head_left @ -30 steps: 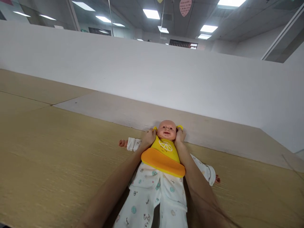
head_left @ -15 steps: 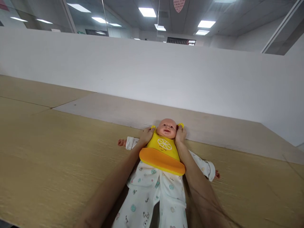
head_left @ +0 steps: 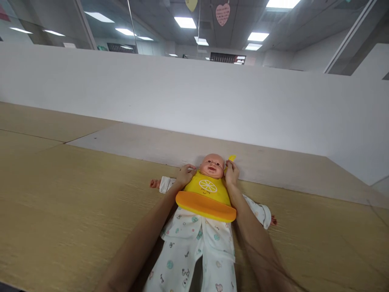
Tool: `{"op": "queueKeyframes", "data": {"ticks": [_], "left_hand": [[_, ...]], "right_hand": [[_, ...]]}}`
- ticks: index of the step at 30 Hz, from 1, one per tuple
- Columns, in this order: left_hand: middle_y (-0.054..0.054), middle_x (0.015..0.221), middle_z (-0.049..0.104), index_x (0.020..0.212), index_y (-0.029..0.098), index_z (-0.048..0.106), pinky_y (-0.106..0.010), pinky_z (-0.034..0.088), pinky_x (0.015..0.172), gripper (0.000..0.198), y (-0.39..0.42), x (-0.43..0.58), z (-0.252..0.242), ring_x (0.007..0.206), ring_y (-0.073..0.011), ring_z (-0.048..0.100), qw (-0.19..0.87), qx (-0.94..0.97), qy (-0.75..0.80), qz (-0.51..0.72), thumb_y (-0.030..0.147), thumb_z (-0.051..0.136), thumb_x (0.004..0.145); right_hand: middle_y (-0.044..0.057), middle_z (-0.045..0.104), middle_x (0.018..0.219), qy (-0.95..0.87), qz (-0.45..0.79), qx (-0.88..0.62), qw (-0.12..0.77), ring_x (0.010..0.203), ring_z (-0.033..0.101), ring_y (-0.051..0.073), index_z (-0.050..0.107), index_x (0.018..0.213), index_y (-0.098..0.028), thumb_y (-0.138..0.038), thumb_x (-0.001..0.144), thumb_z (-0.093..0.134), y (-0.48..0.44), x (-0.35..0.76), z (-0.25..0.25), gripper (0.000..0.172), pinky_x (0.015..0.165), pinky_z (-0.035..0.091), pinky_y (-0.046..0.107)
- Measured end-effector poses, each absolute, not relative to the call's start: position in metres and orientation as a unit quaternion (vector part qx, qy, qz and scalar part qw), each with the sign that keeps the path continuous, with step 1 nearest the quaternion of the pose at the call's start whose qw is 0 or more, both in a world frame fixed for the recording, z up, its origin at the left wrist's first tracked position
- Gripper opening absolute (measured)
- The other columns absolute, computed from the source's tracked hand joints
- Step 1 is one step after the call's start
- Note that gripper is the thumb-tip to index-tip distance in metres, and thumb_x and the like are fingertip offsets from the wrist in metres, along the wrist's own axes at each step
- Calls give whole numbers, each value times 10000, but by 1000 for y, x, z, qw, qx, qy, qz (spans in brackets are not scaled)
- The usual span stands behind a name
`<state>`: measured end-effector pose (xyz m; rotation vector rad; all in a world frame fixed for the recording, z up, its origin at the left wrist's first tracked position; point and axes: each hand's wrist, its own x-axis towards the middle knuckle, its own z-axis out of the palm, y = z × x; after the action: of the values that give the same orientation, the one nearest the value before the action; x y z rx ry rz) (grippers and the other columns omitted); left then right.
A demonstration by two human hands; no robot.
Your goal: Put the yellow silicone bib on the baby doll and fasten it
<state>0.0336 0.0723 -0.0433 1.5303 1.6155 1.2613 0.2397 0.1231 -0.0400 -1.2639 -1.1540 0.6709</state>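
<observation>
1. Leftmost, we see the wood-grained tabletop (head_left: 60, 198), spreading well left of all the fingers.
2. Our left hand (head_left: 186, 175) rests beside the doll's neck; whether its fingers grip anything, we cannot tell.
3. Between both hands' fingers we find the doll (head_left: 190, 233), face up, the yellow bib (head_left: 207, 194) across its chest.
4. Beyond the fingers stands a white wall (head_left: 212, 93), topped by glass showing ceiling lights (head_left: 185, 22) and a pink heart (head_left: 223, 14).
5. Our right fingers pinch the bib's raised strap (head_left: 232, 157).
</observation>
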Motion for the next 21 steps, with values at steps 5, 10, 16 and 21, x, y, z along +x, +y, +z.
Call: {"op": "queueKeyframes", "data": {"ticks": [5,10,16,21], "left_hand": [[-8,631,610,710,180,586,-236,427,540,88,74,34,-44,617,-150,568,270,573,606,482,247,532,698],[-8,639,619,721,177,576,-228,410,522,89,76,35,-47,603,-146,574,302,560,595,490,247,532,688],[-19,679,635,730,170,585,-235,415,548,104,79,34,-50,637,-152,585,295,550,610,488,237,514,694],[-32,702,639,732,169,608,-253,412,588,152,82,32,-52,664,-161,582,261,567,628,464,264,492,713]], "right_hand": [[106,639,896,-532,267,-553,583,836,549,169,629,870,-85,-291,726,415,108,261,-34,330,814,396,285],[79,642,880,-643,206,-539,504,816,568,185,612,875,-129,-331,772,419,83,282,-40,298,764,425,305],[93,618,973,-805,45,-508,302,893,557,201,573,981,-127,-286,871,360,23,311,-35,288,799,421,329],[92,617,1004,-839,-68,-502,197,925,553,230,568,1057,-132,-262,883,347,-1,320,-35,309,818,422,368]]}}
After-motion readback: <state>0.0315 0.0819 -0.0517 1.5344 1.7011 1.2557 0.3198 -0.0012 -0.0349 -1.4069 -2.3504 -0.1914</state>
